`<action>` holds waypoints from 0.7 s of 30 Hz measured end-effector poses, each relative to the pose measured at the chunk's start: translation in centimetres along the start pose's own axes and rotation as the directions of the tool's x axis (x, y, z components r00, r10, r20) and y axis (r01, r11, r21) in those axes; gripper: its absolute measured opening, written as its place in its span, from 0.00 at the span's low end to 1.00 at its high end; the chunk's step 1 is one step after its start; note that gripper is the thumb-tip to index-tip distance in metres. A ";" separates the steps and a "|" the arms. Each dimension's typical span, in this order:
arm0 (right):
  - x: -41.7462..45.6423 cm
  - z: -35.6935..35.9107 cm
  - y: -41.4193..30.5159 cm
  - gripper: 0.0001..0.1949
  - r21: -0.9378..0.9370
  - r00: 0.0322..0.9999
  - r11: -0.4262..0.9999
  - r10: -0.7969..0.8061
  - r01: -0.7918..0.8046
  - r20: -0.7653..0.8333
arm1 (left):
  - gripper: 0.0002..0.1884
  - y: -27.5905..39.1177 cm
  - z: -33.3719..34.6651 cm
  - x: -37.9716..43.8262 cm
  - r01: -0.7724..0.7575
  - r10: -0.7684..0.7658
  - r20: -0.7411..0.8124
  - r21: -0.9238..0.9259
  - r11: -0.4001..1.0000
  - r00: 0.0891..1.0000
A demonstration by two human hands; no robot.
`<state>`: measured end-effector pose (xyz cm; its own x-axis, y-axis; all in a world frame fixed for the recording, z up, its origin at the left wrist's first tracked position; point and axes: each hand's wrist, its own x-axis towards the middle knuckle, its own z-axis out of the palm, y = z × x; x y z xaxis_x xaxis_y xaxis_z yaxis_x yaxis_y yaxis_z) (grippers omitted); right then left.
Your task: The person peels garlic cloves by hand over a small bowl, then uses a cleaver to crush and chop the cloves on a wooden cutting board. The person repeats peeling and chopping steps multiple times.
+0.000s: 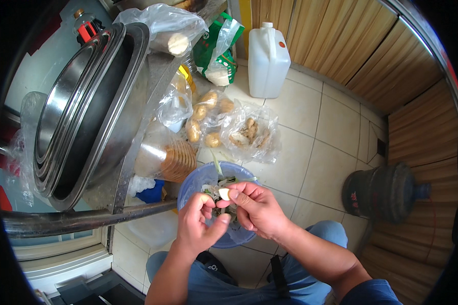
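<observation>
Between the thumb and fingertips of my right hand (257, 206) is a small, pale piece that looks like a garlic clove (224, 194). Just left of it, my left hand (200, 221) has its fingers bent and its thumb apart, with nothing visible in its grasp. Both hands are over a blue plastic bin (191, 176) that stands on the floor between my knees. Inside the bin are vegetable scraps (208, 188), partly hidden by my hands.
Clear bags of potatoes (199, 113) and ginger (250, 130) lie on the tiles beyond the bin. A white plastic jug (268, 63) stands farther back. Nested metal basins (137, 99) lean at left above a metal pipe (91, 223). A large water bottle (378, 192) lies at right.
</observation>
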<state>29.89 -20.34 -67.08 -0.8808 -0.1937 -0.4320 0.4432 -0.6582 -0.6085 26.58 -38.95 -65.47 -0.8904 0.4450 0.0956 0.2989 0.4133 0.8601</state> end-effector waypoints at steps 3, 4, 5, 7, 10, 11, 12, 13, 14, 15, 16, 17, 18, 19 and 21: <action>-0.5 0.9 -0.2 0.12 0.036 0.984 0.990 0.141 -0.138 -0.107 | 0.19 0.3 0.7 0.9 -0.184 0.200 -0.029 0.282 0.942 0.979; -0.7 1.0 -0.1 0.11 0.014 0.979 0.988 0.154 -0.153 -0.133 | 0.22 0.1 0.8 1.1 -0.209 0.222 0.007 0.371 0.905 0.975; -0.8 1.0 -0.1 0.10 -0.008 0.973 0.986 0.164 -0.168 -0.160 | 0.22 0.1 0.8 1.0 -0.219 0.229 0.024 0.397 0.891 0.973; -0.9 0.8 -0.2 0.10 0.026 0.967 0.979 0.206 -0.204 -0.147 | 0.22 0.0 0.8 0.9 -0.242 0.243 0.055 0.448 0.861 0.968; -0.8 0.6 -0.7 0.10 0.016 0.957 0.966 0.257 -0.258 -0.134 | 0.22 -0.5 0.9 0.9 -0.263 0.258 0.069 0.414 0.872 0.964; -0.7 0.5 -0.9 0.10 0.002 0.953 0.961 0.273 -0.275 -0.132 | 0.22 -0.6 0.9 0.9 -0.262 0.254 0.072 0.377 0.888 0.965; -0.7 0.2 -0.8 0.10 -0.016 0.953 0.958 0.283 -0.287 -0.108 | 0.22 -0.6 0.9 0.9 -0.261 0.250 0.075 0.341 0.903 0.965; -0.6 -0.2 -0.7 0.10 -0.034 0.952 0.954 0.294 -0.297 -0.085 | 0.22 -0.6 0.9 1.0 -0.259 0.246 0.079 0.303 0.917 0.966; -0.5 -0.5 -0.6 0.10 -0.052 0.951 0.950 0.304 -0.307 -0.062 | 0.23 -0.6 0.9 1.1 -0.270 0.256 0.086 0.256 0.928 0.963; -0.6 -0.5 -0.6 0.11 -0.053 0.950 0.949 0.310 -0.312 -0.039 | 0.23 -0.5 0.8 1.1 -0.276 0.263 0.089 0.211 0.938 0.961; -0.6 -0.4 -0.7 0.11 -0.054 0.949 0.947 0.316 -0.316 -0.015 | 0.23 -0.5 0.7 1.1 -0.282 0.269 0.093 0.165 0.945 0.959; -0.7 -0.3 -0.8 0.11 -0.055 0.947 0.946 0.321 -0.320 0.009 | 0.23 -0.6 0.7 1.1 -0.326 0.313 0.095 0.182 0.928 0.945; -0.7 -0.3 -1.0 0.11 -0.075 0.942 0.939 0.336 -0.334 0.015 | 0.23 -0.9 0.8 1.2 -0.371 0.359 0.096 0.194 0.908 0.928; -0.7 -0.2 -1.1 0.11 -0.095 0.936 0.933 0.351 -0.348 0.020 | 0.23 -1.1 0.8 1.3 -0.416 0.404 0.099 0.208 0.885 0.909; -0.8 0.1 -1.3 0.11 -0.088 0.920 0.919 0.390 -0.385 0.042 | 0.23 -1.4 1.2 1.4 -0.461 0.456 0.072 0.165 0.872 0.887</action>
<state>30.06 -19.38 -65.90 -0.6445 -0.4650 -0.6069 0.7611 -0.4658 -0.4513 25.34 -38.02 -67.16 -0.6293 0.6402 0.4407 0.7278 0.2864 0.6231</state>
